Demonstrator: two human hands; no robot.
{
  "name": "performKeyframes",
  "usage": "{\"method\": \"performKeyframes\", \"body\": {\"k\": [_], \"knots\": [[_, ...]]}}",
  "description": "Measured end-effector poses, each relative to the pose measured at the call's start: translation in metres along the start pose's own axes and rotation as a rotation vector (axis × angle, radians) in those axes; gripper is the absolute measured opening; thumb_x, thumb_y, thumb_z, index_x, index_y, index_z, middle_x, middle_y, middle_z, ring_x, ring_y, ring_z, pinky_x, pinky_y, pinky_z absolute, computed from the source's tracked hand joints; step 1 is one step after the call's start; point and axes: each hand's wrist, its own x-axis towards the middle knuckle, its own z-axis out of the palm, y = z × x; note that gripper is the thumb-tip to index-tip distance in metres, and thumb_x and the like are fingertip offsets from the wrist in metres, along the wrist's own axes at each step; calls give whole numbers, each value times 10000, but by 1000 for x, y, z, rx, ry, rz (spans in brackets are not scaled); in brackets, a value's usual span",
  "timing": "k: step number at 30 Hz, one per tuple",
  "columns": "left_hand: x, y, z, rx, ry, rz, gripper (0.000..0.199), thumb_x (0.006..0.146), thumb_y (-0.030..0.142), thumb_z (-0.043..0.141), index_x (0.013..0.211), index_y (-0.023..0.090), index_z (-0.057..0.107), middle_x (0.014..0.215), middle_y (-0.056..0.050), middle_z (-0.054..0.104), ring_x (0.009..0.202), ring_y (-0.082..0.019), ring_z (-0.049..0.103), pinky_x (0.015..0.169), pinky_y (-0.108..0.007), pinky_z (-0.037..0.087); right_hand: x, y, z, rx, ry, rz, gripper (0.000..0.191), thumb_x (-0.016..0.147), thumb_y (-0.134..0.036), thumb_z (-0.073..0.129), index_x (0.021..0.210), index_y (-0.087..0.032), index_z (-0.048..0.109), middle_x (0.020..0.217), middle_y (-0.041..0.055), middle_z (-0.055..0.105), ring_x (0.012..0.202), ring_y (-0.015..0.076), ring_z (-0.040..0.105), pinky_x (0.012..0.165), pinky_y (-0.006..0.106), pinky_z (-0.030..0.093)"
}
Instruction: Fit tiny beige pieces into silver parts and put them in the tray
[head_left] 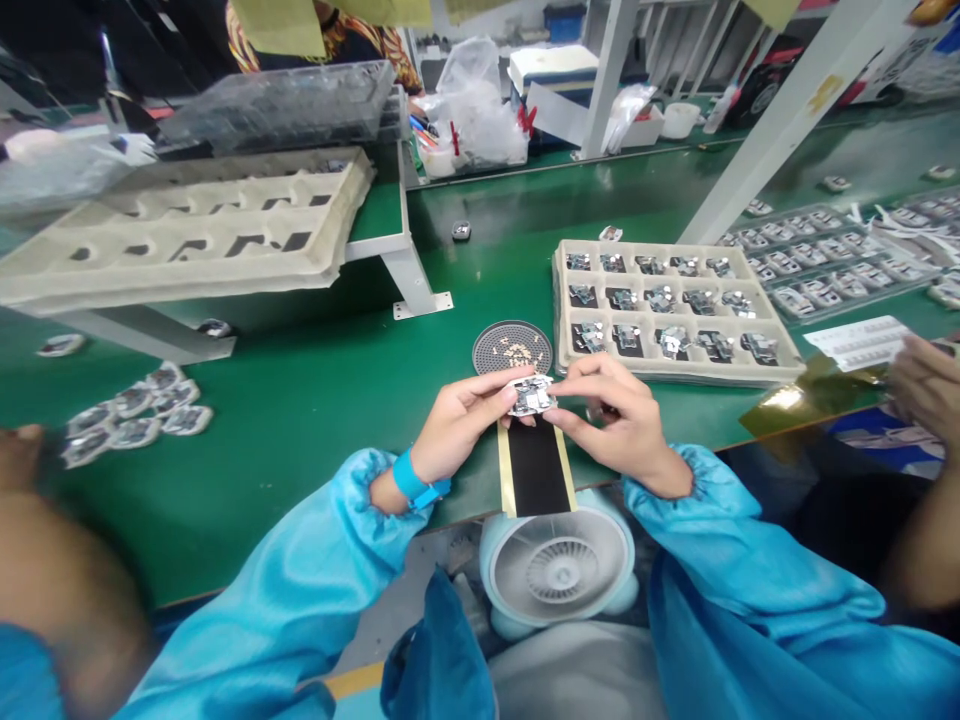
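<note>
Between my two hands is a small white-rimmed electronic assembly (pixel 532 396), its circuit side facing up. My left hand (pixel 469 415) grips its left side, thumb on top and fingers behind. On the right edge, my right hand (pixel 619 412) pinches it with thumb and fingertips; any tiny part between them is hidden. Just beyond lies a round dark perforated dish (pixel 487 350) with many tiny pale pieces on it. Below my hands, a black strip with yellow tape borders (pixel 534 470) runs over the bench's front edge.
At the right stands a pulp tray (pixel 787 365) of circuit boards. Another pulp tray (pixel 300 265) rests on a raised shelf. Finished-looking white assemblies (pixel 135 430) lie at left. Co-workers' hands (pixel 930 385) show at both sides. A round fan (pixel 562 572) sits below the edge.
</note>
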Motion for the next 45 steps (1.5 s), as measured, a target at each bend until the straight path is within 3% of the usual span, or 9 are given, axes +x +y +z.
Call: {"method": "performKeyframes", "body": {"k": [2,7,14,16,20,23,29,38,45], "knots": [[-1,0,0,20,2,-8,394,907,357,726,1275,216,729,1037,-101,777,815,-190,706,683,-282,497,0,1,-7,-77,-50,-113,217,850,-297,778,1066,-284,780,960,67,638,821,194,616,704,354,541],[-3,-2,-1,37,-19,-16,390,913,346,721,1276,204,726,1040,-98,780,810,-180,712,693,-269,525,0,4,-18,-172,-127,-200,262,894,-251,733,1148,-300,770,1004,63,620,673,128,545,609,305,487],[-4,-1,5,-4,-30,-10,513,761,218,863,1254,188,726,1141,-94,775,934,-197,745,896,-331,611,-1,5,-20,-270,-147,-255,228,905,-252,724,1128,-277,760,1016,67,634,685,121,538,627,284,478],[-5,0,7,5,-11,10,485,759,210,862,1227,186,739,1156,-96,773,985,-211,747,916,-336,615,-1,4,-16,-180,-109,-167,272,874,-274,760,1144,-248,734,1024,67,652,649,111,506,608,279,471],[-5,0,7,23,18,31,460,765,223,857,1208,169,745,1188,-116,760,1089,-256,730,980,-377,603,-3,-2,-3,105,-112,253,344,850,-336,774,1155,-211,675,943,32,681,500,60,333,450,233,324],[-4,-1,6,27,21,28,467,782,248,846,1227,162,735,1176,-122,763,1029,-251,748,946,-382,619,-4,-5,7,276,-72,410,334,807,-352,804,1077,-191,689,882,15,668,509,61,375,459,229,329],[-4,-2,5,56,11,44,444,814,291,819,1225,147,735,1076,-114,788,853,-221,766,851,-378,647,-5,-3,13,344,12,415,318,794,-379,820,1034,-198,717,896,35,690,720,140,588,596,257,468],[-3,-5,5,21,22,35,502,772,268,851,1246,160,725,1152,-122,769,980,-243,754,949,-410,619,-8,-4,17,333,52,401,287,805,-321,805,1056,-208,724,878,21,677,510,66,415,464,245,328],[-3,-5,7,45,56,116,361,800,271,826,1141,170,766,1173,-111,755,1069,-248,728,936,-359,612,-4,0,24,352,3,429,264,799,-329,795,1017,-201,718,879,27,698,586,111,511,540,270,413]]}}
